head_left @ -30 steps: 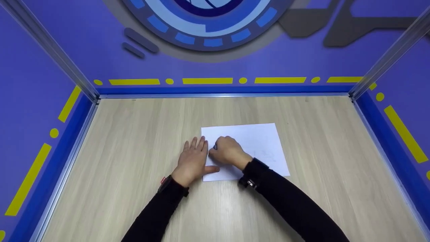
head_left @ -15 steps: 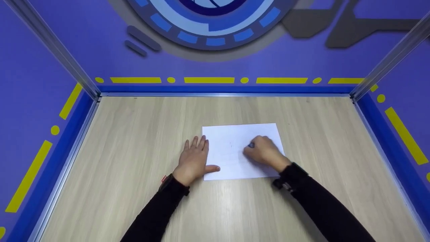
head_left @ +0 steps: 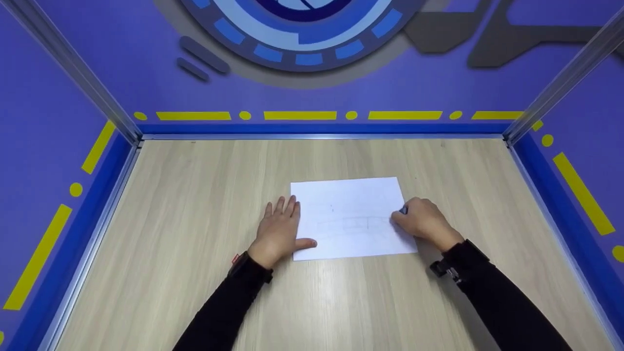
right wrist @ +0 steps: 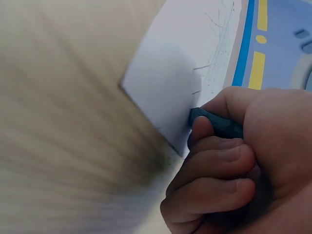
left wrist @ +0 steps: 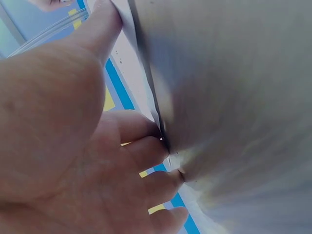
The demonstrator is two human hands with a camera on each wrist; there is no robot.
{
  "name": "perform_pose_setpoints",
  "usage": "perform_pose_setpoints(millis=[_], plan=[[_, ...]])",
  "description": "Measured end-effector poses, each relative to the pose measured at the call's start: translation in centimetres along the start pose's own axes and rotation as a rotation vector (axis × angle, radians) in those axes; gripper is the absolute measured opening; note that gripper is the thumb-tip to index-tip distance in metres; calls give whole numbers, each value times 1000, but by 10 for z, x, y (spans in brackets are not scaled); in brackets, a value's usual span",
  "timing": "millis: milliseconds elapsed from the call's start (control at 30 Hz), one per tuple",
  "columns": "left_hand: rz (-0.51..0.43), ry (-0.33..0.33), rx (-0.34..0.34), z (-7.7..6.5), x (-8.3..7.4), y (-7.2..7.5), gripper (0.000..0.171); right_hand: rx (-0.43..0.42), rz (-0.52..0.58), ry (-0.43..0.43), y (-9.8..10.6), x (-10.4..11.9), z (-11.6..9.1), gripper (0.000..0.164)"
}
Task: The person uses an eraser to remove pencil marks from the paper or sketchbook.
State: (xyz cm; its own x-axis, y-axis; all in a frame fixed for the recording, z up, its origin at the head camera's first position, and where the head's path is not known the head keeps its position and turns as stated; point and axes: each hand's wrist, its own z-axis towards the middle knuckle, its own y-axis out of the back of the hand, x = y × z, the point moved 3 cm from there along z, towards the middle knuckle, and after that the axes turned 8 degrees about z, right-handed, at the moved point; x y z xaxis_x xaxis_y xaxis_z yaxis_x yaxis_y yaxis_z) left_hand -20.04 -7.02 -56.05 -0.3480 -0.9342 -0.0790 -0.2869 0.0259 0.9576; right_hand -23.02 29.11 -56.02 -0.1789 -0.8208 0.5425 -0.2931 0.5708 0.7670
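Observation:
A white sheet of paper with faint grey lines lies flat on the table. My left hand rests along its left edge, fingers straight and spread, thumb laid across the lower left part. At the sheet's right edge my right hand grips a short, dark teal, eraser-like block. One end of the block pokes out between thumb and forefinger; the other is hidden in the palm. Curled fingers show below it in the right wrist view. Thin dark strokes and small specks mark the paper near the block.
The wood-grain table is walled by blue-purple panels at the back and both sides. Metal strips run along the foot of the panels. Black straps circle both wrists over dark sleeves.
My right hand has swept rightward over the paper, from beside the left hand to the right edge, still gripping the block. The left hand has stayed in place.

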Motion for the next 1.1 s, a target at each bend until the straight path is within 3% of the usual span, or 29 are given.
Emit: perform_pose_setpoints(millis=[133,233,500,667,900,1100], plan=[[-7,-4,3,1,1,1,120,-3,38,4,-3,17,0,39],[-2,-1,3,2,1,1,120,18,93,53,-16,40,-1,44],[11,-12,-13,1,2,2,120,85,32,181,-78,129,2,32],[20,-15,-30,0,1,3,117,116,-15,237,-107,167,9,31],[30,-15,-33,2,1,1,117,101,-52,238,-119,173,16,32],[5,-5,-17,0,4,0,120,52,-20,188,-96,140,15,24]])
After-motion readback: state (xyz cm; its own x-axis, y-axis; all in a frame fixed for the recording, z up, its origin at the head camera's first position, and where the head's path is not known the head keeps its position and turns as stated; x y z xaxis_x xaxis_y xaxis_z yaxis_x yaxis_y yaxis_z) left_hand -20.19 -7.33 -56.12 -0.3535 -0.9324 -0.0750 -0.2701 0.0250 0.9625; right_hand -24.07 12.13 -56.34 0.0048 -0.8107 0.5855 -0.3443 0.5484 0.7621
